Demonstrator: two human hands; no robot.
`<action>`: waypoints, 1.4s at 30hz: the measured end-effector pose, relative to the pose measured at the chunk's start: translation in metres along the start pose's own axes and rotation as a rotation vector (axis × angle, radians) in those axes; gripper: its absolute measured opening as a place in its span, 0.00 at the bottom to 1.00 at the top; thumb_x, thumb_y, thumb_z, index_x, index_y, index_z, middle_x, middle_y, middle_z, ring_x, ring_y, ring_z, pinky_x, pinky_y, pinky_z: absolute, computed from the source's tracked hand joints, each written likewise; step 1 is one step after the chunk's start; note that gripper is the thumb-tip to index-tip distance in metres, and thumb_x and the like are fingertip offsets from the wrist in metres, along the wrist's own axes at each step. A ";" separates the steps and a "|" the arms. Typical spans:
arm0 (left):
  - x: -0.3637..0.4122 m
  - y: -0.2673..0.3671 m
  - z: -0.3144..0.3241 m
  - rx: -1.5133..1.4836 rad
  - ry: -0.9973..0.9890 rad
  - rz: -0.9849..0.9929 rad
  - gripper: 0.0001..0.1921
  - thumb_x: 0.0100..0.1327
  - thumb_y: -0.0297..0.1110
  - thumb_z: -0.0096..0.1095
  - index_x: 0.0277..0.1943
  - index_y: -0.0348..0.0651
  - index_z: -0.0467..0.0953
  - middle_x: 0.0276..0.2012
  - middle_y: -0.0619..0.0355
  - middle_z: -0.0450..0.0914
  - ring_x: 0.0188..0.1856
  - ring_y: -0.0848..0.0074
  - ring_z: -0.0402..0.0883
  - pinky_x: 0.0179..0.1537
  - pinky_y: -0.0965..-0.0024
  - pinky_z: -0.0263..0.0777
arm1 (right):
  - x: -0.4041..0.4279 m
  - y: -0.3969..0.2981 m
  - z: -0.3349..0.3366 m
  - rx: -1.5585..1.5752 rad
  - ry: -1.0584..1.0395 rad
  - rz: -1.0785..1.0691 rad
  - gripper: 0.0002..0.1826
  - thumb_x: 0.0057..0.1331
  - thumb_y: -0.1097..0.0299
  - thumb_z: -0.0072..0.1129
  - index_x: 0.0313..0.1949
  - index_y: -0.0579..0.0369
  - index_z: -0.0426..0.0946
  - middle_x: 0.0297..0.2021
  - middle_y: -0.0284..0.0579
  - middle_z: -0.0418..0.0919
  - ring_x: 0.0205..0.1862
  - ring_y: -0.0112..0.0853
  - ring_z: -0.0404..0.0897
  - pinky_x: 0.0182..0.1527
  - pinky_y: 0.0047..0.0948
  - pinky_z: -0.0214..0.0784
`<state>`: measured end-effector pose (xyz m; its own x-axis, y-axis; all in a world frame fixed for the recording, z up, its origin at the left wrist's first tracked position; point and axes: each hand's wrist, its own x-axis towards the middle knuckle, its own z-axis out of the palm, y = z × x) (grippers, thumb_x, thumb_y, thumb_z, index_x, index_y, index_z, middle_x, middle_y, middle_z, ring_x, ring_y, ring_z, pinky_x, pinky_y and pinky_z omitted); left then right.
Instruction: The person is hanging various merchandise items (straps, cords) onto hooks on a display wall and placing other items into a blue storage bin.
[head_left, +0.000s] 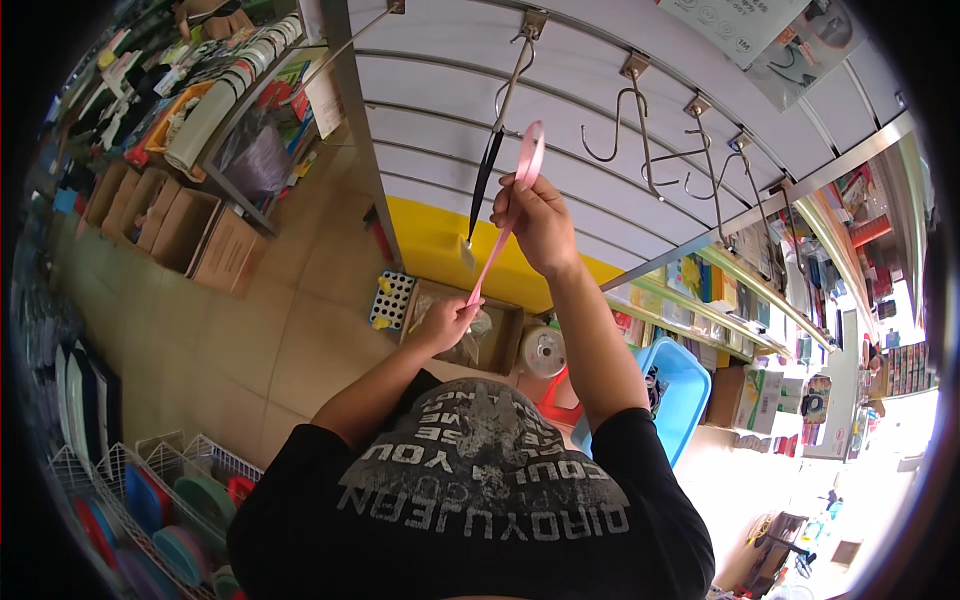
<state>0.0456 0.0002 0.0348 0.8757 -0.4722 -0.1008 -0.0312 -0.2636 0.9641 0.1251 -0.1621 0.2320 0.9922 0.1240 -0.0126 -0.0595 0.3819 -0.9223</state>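
A long pink strap-like item (532, 154) runs slantwise between my hands, with a rounded, looped upper end. My right hand (538, 221) grips it just below that end, in front of the slatted wall panel (435, 139). Lower down and to the left, my left hand (448, 324) pinches its narrow end. Just left of the pink item, a black strap-like item (486, 176) hangs from a metal display hook (515, 75). A small pale tag (468, 255) dangles at its bottom. Whether the pink item is a lanyard is unclear.
More metal hooks (641, 142) stick out at right. Below the panel stand an open cardboard box (514, 341), a perforated blue-white box (392, 300) and a blue plastic tub (694, 397). Cardboard cartons (225, 251) and a wire rack (150, 517) stand to my left.
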 end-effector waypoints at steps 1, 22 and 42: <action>0.001 0.003 0.000 -0.119 -0.007 0.022 0.18 0.69 0.40 0.52 0.50 0.33 0.75 0.37 0.52 0.83 0.36 0.73 0.82 0.39 0.73 0.73 | -0.001 -0.003 0.002 0.086 -0.015 -0.033 0.10 0.70 0.69 0.42 0.42 0.61 0.71 0.26 0.42 0.75 0.25 0.28 0.72 0.32 0.25 0.66; 0.168 -0.046 -0.019 0.237 0.436 0.029 0.18 0.62 0.41 0.58 0.46 0.34 0.71 0.40 0.44 0.78 0.43 0.52 0.76 0.44 0.58 0.69 | -0.214 -0.126 -0.093 -0.035 0.499 -0.584 0.10 0.72 0.63 0.40 0.42 0.51 0.70 0.24 0.33 0.66 0.20 0.24 0.60 0.28 0.26 0.54; 0.039 -0.076 0.005 -0.351 0.133 -0.118 0.16 0.73 0.40 0.39 0.35 0.38 0.69 0.21 0.59 0.72 0.25 0.75 0.76 0.33 0.70 0.71 | -0.309 -0.102 -0.310 -1.938 1.540 0.255 0.36 0.63 0.47 0.49 0.62 0.62 0.59 0.56 0.63 0.67 0.60 0.54 0.66 0.58 0.47 0.61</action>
<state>0.0792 -0.0024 -0.0437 0.9189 -0.3367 -0.2055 0.2201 0.0053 0.9755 -0.1414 -0.5231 0.2108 0.3960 -0.7457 0.5357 -0.8741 -0.4848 -0.0287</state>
